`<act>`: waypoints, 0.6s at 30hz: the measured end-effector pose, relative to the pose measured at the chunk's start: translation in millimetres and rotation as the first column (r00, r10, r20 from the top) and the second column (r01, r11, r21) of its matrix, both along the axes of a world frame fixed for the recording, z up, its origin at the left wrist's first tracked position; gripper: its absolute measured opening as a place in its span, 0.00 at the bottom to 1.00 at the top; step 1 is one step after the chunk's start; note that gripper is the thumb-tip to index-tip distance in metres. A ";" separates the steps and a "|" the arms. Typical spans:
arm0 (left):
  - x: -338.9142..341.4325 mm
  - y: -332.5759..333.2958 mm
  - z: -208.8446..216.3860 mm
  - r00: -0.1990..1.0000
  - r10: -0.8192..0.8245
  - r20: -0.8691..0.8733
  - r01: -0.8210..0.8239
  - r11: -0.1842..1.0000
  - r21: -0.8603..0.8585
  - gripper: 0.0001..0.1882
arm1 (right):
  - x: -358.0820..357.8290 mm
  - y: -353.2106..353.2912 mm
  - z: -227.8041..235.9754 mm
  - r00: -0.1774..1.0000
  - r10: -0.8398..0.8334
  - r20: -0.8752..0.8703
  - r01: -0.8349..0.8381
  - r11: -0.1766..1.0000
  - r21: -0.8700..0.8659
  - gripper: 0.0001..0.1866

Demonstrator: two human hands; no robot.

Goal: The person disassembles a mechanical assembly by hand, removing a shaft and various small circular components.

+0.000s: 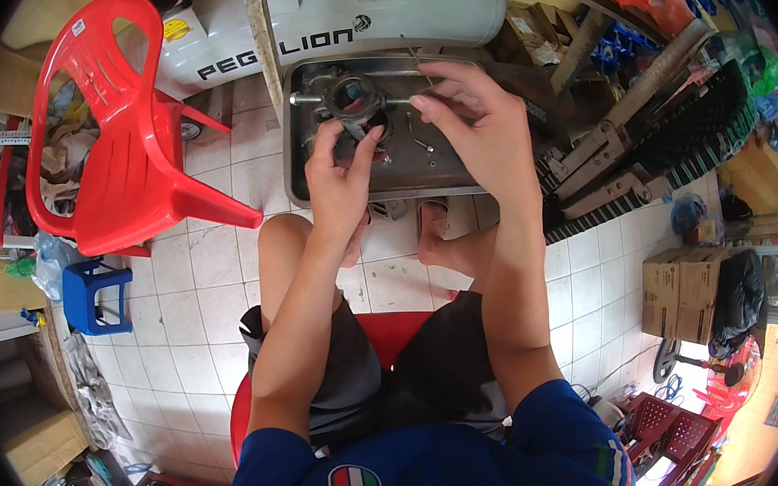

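My left hand (341, 177) grips a dark, round metal housing (354, 101) from below, with thumb and fingers on its lower part. The housing has an open ring at its top, and a bright metal stub (302, 98) sticks out on its left. My right hand (480, 117) is closed at the housing's right side, thumb and fingertips pinching the end of a thin metal rod (399, 101) that reaches to the housing. A second thin, dark rod (418, 60) rises by the right index finger; whether the hand holds it I cannot tell. Both hands are over a metal tray (421, 182).
Small bolts (425, 146) lie in the tray. Behind it stands a large grey-white tank (433, 18). A red plastic chair (110, 167) and a blue stool (97, 297) are on the left. Long metal parts (605, 152) lie right of the tray, with cardboard boxes (680, 295) farther right.
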State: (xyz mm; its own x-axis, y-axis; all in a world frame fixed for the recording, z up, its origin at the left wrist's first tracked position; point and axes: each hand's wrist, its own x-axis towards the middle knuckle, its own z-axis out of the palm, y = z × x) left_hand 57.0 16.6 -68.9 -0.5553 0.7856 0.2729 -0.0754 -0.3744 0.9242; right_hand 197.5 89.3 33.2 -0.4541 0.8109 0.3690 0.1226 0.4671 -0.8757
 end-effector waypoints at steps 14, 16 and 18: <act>-4.3 -1.6 0.5 0.995 0.002 -0.099 -0.007 0.998 -0.056 0.12 | 4.2 6.6 -2.4 0.992 0.087 -0.094 -0.084 0.996 0.032 0.22; -4.4 -1.5 0.4 0.995 0.002 -0.100 -0.007 0.999 -0.052 0.12 | 3.4 6.0 -2.7 0.994 0.067 -0.091 -0.066 0.998 0.015 0.21; -3.8 -2.1 3.1 0.995 0.004 -0.105 -0.008 0.999 -0.043 0.12 | 1.2 3.8 -2.0 0.997 0.030 -0.075 -0.029 0.999 0.019 0.19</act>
State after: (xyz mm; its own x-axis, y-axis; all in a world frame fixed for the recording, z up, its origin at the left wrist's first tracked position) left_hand 53.2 14.5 -65.8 -0.5304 0.7945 0.2956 0.0245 -0.3341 0.9422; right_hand 198.8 93.1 31.2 -0.4485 0.7903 0.4176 0.0427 0.4856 -0.8732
